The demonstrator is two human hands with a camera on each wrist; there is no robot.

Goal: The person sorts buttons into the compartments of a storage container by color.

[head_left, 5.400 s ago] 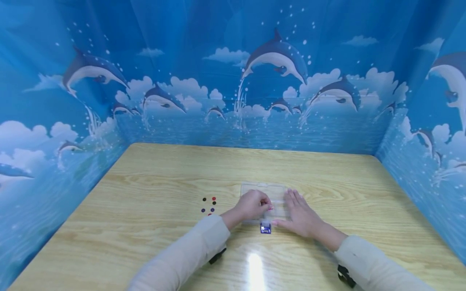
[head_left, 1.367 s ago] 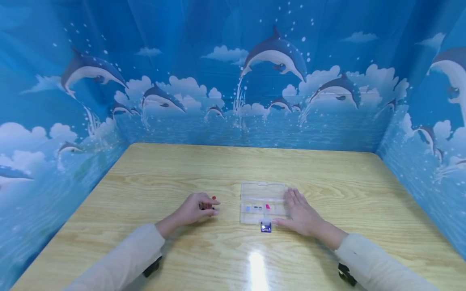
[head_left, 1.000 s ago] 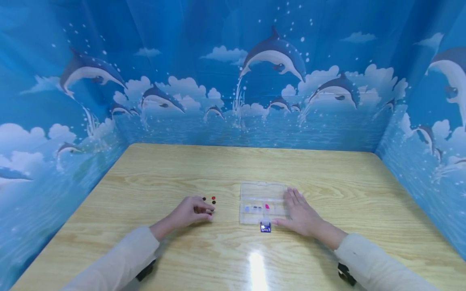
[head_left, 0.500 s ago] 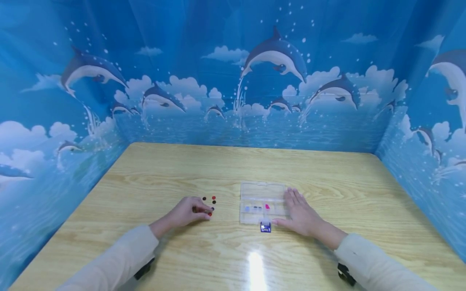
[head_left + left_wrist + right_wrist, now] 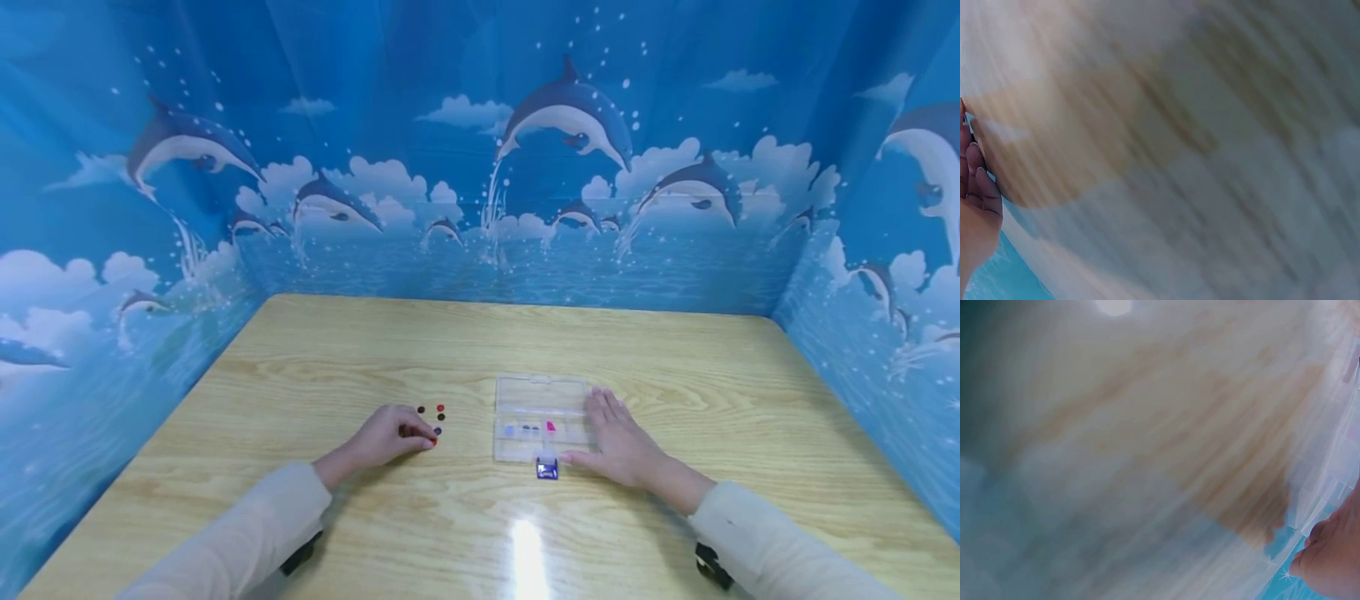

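My left hand (image 5: 384, 437) is at the left of the table, thumb and index finger pinching a small red disc (image 5: 434, 442) at the tabletop. Just beyond the fingertips lie a purple disc (image 5: 438, 431), two dark discs (image 5: 441, 417) and another red disc (image 5: 440, 407). The left palm may hide more. My right hand (image 5: 621, 442) lies with straight fingers along the right side of a clear lidded box (image 5: 517, 450), touching it. The box is open, with a pale blue piece (image 5: 509, 430), dark discs (image 5: 531, 428) and a pink piece (image 5: 551, 426) in its compartments.
A small dark blue tab (image 5: 547, 469) is at the box's front edge. The wood-grain table (image 5: 360, 350) reaches back to a blue dolphin-print curtain (image 5: 450, 125) that surrounds it on three sides.
The left hand went from the box over to the discs at the left, then settled lower and brought its fingertips together on the near red disc. The right hand has stayed put.
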